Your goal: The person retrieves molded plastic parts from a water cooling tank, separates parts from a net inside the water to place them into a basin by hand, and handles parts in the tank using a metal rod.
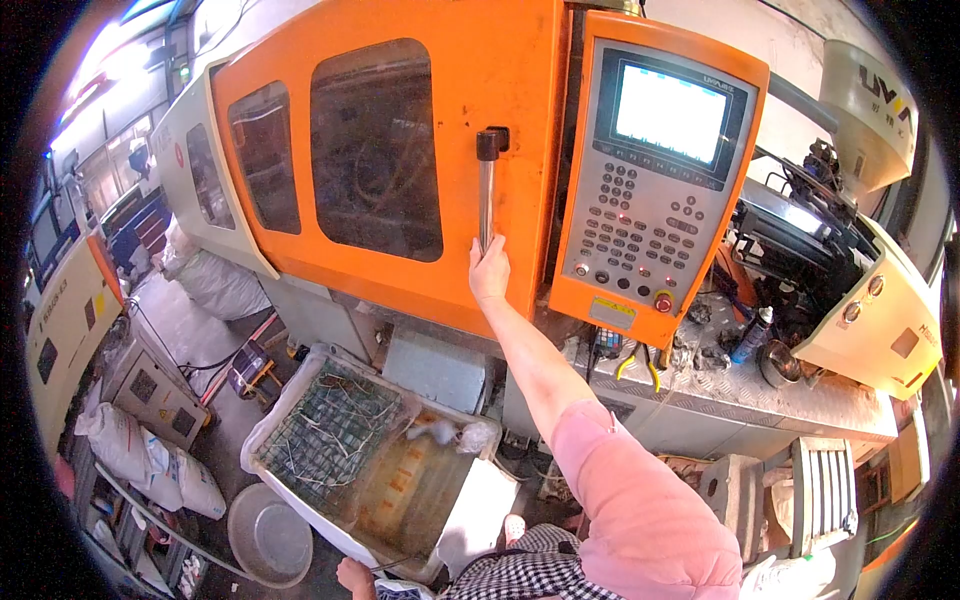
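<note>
- Door handle [487, 195], a metal bar, stands upright on the orange machine door [460, 70], left of the lit control panel [650, 185].
- Right hand [490, 270] wraps the bar's lower end.
- Left hand [355, 577] is near the white tub [305, 506]; I cannot tell whether its fingers hold anything.
- Dark green mesh [330, 430] lies in the tub.
- Yellow-handled pliers [652, 372] hang by the patterned metal ledge [800, 405], where a spray can [752, 338] stands.
- Round basin [236, 520] and white sacks [160, 470] rest leftward on the grey floor [240, 435].
</note>
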Demonstrator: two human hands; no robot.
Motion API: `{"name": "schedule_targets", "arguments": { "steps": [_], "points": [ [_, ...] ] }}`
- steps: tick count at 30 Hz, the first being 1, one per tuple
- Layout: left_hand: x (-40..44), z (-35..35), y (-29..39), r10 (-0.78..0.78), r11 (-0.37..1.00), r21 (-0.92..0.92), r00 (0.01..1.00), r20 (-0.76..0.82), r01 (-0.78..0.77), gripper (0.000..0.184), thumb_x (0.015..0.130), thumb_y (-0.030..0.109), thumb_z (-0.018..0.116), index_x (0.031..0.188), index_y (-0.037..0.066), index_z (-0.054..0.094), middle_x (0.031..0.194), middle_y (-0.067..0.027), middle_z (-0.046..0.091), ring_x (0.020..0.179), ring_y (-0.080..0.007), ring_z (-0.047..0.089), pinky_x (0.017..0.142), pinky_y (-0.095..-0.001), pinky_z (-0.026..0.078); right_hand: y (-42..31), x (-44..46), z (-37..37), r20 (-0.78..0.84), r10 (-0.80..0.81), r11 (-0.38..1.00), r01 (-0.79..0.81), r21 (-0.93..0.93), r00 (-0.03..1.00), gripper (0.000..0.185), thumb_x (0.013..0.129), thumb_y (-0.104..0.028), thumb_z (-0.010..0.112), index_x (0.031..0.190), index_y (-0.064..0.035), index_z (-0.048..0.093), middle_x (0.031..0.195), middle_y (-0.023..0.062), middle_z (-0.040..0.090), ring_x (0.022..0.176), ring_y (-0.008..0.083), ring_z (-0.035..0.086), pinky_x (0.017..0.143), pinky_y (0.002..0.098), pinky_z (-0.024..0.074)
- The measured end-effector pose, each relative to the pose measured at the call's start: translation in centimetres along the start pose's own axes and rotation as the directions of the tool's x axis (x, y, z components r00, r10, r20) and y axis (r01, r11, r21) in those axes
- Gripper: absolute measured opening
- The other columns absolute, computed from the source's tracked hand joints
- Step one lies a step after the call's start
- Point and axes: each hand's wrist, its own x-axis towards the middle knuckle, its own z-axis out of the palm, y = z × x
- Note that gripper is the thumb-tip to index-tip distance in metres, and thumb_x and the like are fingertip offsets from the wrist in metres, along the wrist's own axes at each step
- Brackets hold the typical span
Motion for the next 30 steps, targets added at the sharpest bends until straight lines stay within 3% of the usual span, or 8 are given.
{"name": "schedule_targets", "arguments": {
  "steps": [18,21,24,26,30],
  "points": [
    [0.2,0.5,-0.3,-0.012,1.000,0.003,0.999,0.042,0.011,0.015,0.069,0.017,0.062,0.069,0.002,0.061,0.073,-0.0153,0.062,0.070,-0.0335,0.061,0.062,-0.0430,0.049,0.0,-0.1,0.0,-0.003,-0.007,1.000,0.007,0.024,1.000,0.029,0.084,-0.024,0.052,0.097,-0.0021,0.040,0.068,0.0240,0.054,0.064,0.0424,0.053,0.057,0.0496,0.0413],
    [0.4,1.7,-1.0,0.043,0.998,0.051,0.996,0.077,-0.047,0.015,0.071,0.017,0.059,0.071,0.002,0.062,0.074,-0.0154,0.062,0.070,-0.0330,0.061,0.062,-0.0425,0.049,0.0,-0.1,-0.1,-0.001,-0.005,1.000,0.005,0.027,1.000,0.029,0.083,-0.024,0.052,0.097,-0.0023,0.040,0.069,0.0236,0.055,0.066,0.0423,0.053,0.058,0.0498,0.0412],
    [0.7,2.9,-1.2,-0.043,0.999,0.024,0.994,0.102,0.041,0.022,0.064,0.024,0.068,0.074,0.005,0.064,0.077,-0.0152,0.064,0.076,-0.0301,0.063,0.064,-0.0392,0.052,0.1,-0.1,0.0,-0.003,-0.012,1.000,0.012,0.012,1.000,0.029,0.083,-0.024,0.052,0.097,-0.0024,0.040,0.070,0.0235,0.055,0.067,0.0420,0.053,0.059,0.0496,0.0413],
    [0.1,2.6,-1.2,0.077,0.997,0.022,0.991,0.110,-0.079,0.023,0.063,0.024,0.068,0.074,0.004,0.065,0.076,-0.0160,0.064,0.077,-0.0311,0.063,0.066,-0.0405,0.051,0.1,-0.1,0.0,0.010,0.002,1.000,-0.002,0.011,1.000,0.030,0.084,-0.025,0.052,0.099,-0.0023,0.040,0.071,0.0238,0.055,0.067,0.0421,0.053,0.059,0.0494,0.0414],
    [-0.4,1.8,-0.5,0.081,0.996,0.035,0.983,0.163,-0.088,0.023,0.064,0.023,0.067,0.076,0.003,0.065,0.077,-0.0178,0.063,0.078,-0.0325,0.062,0.068,-0.0412,0.050,-0.2,-0.1,-0.3,0.014,-0.005,1.000,0.005,0.003,1.000,0.031,0.084,-0.025,0.052,0.100,-0.0021,0.039,0.070,0.0243,0.055,0.067,0.0425,0.053,0.060,0.0495,0.0413]
  ]
}}
